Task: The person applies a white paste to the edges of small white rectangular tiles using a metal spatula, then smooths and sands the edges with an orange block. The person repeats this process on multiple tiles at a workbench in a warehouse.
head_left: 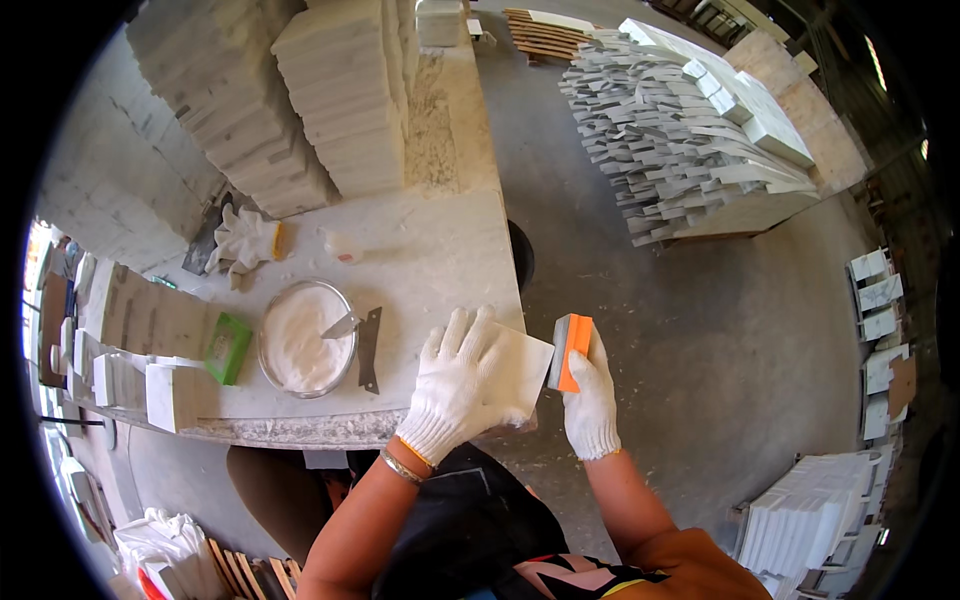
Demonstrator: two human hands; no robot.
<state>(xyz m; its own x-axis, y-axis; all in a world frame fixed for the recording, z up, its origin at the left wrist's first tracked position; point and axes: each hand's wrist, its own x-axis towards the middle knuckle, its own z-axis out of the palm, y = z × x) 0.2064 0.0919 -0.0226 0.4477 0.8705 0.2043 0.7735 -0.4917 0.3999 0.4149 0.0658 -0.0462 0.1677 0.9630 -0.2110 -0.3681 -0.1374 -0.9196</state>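
Observation:
My left hand (455,375), in a white knitted glove, lies flat on a white stone tile (524,362) at the table's right edge. Its fingers are stretched out and slightly apart. The gloved right hand (591,405) grips an orange and grey sanding block (573,352) from its right side. The block's grey face is against or very near the tile's right edge; I cannot tell whether they touch. Left of my left hand, a dark flat scraper (369,350) lies beside a clear bowl (262,350) of whitish paste (300,340), in which a metal blade (341,327) rests.
A green box (228,349) and stone blocks (172,395) stand at the table's left. Spare white gloves (243,245) lie farther back, before tall stacks of slabs (340,95). Stacked stone strips (680,140) stand across the floor (690,330); more tiles (805,515) are at lower right.

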